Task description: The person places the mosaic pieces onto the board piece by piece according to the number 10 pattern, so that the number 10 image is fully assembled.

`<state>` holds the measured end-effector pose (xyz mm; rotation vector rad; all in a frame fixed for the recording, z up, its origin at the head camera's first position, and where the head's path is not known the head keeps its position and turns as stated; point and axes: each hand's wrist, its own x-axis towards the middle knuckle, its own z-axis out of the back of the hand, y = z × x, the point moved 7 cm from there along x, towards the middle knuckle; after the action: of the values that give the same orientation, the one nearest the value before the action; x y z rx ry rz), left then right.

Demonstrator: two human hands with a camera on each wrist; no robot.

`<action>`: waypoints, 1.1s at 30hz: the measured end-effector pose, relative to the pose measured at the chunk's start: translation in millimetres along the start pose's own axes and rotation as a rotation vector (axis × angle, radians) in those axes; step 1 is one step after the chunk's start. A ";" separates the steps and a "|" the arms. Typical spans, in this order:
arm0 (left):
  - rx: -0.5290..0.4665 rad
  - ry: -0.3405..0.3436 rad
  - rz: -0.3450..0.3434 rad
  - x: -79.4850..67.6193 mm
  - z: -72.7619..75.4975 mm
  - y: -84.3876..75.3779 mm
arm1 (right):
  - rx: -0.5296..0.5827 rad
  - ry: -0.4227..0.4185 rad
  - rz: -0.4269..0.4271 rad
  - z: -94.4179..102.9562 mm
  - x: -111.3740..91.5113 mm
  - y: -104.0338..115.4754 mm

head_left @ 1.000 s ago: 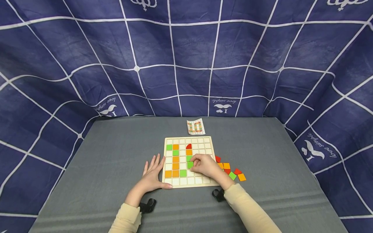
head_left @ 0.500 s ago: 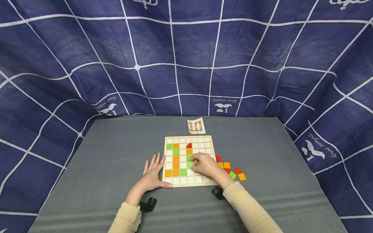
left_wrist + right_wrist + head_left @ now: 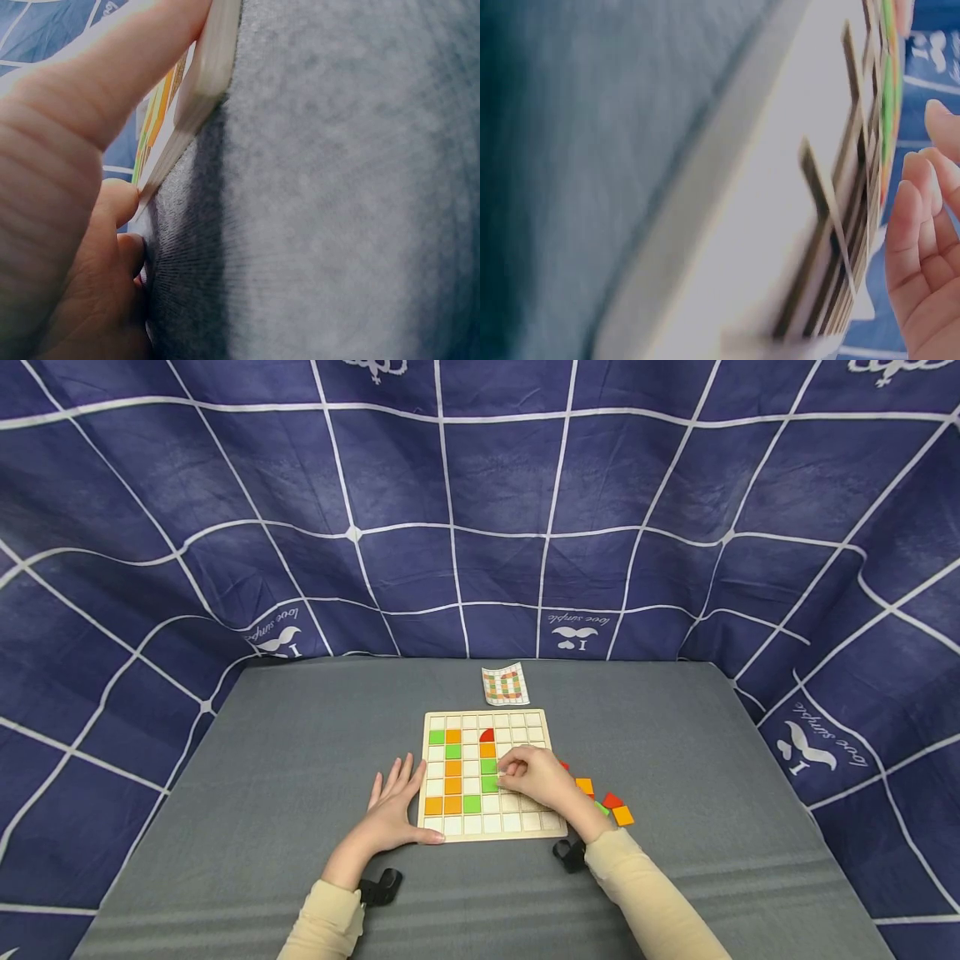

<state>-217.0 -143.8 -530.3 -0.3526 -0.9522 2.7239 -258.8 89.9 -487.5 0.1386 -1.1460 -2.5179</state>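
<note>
A pale wooden grid board (image 3: pixel 495 838) lies on the table, with orange squares (image 3: pixel 453 768), green squares and one red quarter-round piece (image 3: pixel 487 736) in its cells. My left hand (image 3: pixel 393 814) rests along the board's left edge, fingers straight and spread, thumb on the near left corner. In the left wrist view a finger (image 3: pixel 127 64) crosses the board's edge (image 3: pixel 206 71). Over the board's right half hovers my right hand (image 3: pixel 536 777), fingers loosely bent, fingertips just right of a green square (image 3: pixel 490 784). Nothing shows between its fingers (image 3: pixel 906 217) in the right wrist view.
Loose orange tiles (image 3: pixel 622 816), red pieces (image 3: pixel 612 800) and a partly covered green one lie right of the board, beneath and beside the right forearm. A printed pattern card (image 3: pixel 505 685) lies behind the board. A blue checked curtain (image 3: pixel 495 568) encloses the table (image 3: pixel 322 710).
My right hand has drawn slightly right from the green square, which now shows whole in its cell. Its forearm covers more of the loose pieces. The left hand has stayed put.
</note>
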 end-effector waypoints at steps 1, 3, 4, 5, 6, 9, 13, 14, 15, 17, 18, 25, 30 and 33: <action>0.001 0.000 0.000 0.0 0.1 0.0 | 0.020 -0.014 -0.027 4.5 -0.1 -3.4; 0.003 0.000 0.000 0.1 0.2 0.1 | 0.043 -0.043 -0.062 14.1 -0.4 -9.7; 0.004 0.000 -0.001 0.1 0.3 0.1 | 0.056 -0.054 -0.084 18.7 -0.9 -13.1; 0.005 -0.001 -0.001 0.1 0.4 0.1 | 0.065 -0.068 -0.100 23.5 -1.3 -16.6; 0.006 0.001 0.000 0.1 0.3 0.2 | 0.078 -0.082 -0.119 28.2 -1.8 -20.5; 0.010 0.003 -0.001 -0.2 0.2 0.0 | 0.100 -0.116 -0.172 41.8 -4.5 -32.3; 0.010 0.009 0.000 -0.7 -0.1 -0.2 | 0.114 -0.155 -0.249 57.4 -11.3 -50.9; 0.010 0.010 0.000 -0.8 -0.3 -0.1 | 0.118 -0.163 -0.271 60.8 -13.6 -55.7; 0.008 0.011 0.001 -1.1 -0.3 -0.2 | 0.124 -0.166 -0.288 63.6 -15.9 -60.3; 0.007 0.012 0.002 -1.6 -0.2 -0.5 | 0.137 -0.169 -0.318 68.2 -20.5 -68.8; 0.007 0.010 0.002 -1.8 -0.1 -0.7 | 0.144 -0.169 -0.331 69.7 -22.6 -72.6; -0.001 0.010 0.001 -3.1 -0.2 -1.7 | 0.143 -0.099 -0.355 66.9 -30.8 -89.8; -0.003 0.007 -0.003 -2.6 -0.1 -2.2 | 0.090 -0.075 -0.354 63.0 -30.4 -89.6; -0.003 0.003 -0.005 -2.5 -0.2 -2.2 | 0.014 -0.072 -0.336 61.5 -29.2 -87.6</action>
<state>-214.2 -142.8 -528.7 -0.3540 -0.9548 2.7169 -271.8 197.0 -513.7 0.2661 -1.2592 -2.8270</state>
